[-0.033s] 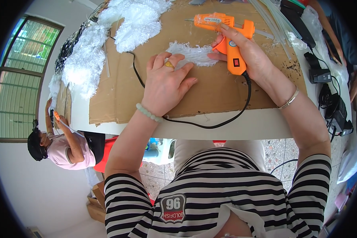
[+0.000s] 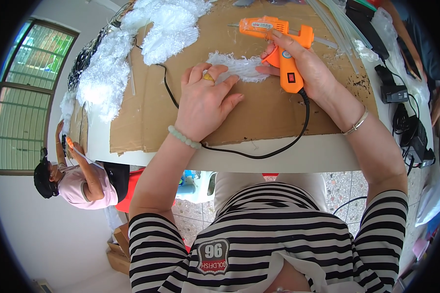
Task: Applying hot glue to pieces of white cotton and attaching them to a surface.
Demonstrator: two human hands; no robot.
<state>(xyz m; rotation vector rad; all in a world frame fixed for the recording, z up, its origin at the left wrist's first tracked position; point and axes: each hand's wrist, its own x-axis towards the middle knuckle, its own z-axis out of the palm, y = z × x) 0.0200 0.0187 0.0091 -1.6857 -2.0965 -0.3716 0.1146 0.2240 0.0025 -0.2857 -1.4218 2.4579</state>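
Note:
My right hand (image 2: 309, 63) is wrapped round the handle of an orange hot glue gun (image 2: 289, 73), its metal nozzle pointing left and a clear glue stick (image 2: 325, 42) sticking out of its back. A small white piece of fringed, fluffy fabric (image 2: 249, 70) lies flat on the brown cardboard (image 2: 146, 119) below the gun. With fingers apart, my left hand (image 2: 203, 100) rests on the left end of that fabric, hiding part of it. Some of my right fingers reach the fabric's right end. From the gun's handle a black cord (image 2: 305, 124) loops under my left wrist.
White fluffy fabric pieces (image 2: 100, 85) are heaped at the far left beside black stringy material (image 2: 85, 53). Long clear glue sticks (image 2: 330, 24) lie at the far right. Black adapters and cables (image 2: 413, 139) crowd the right table edge. Another person (image 2: 85, 183) works at the left.

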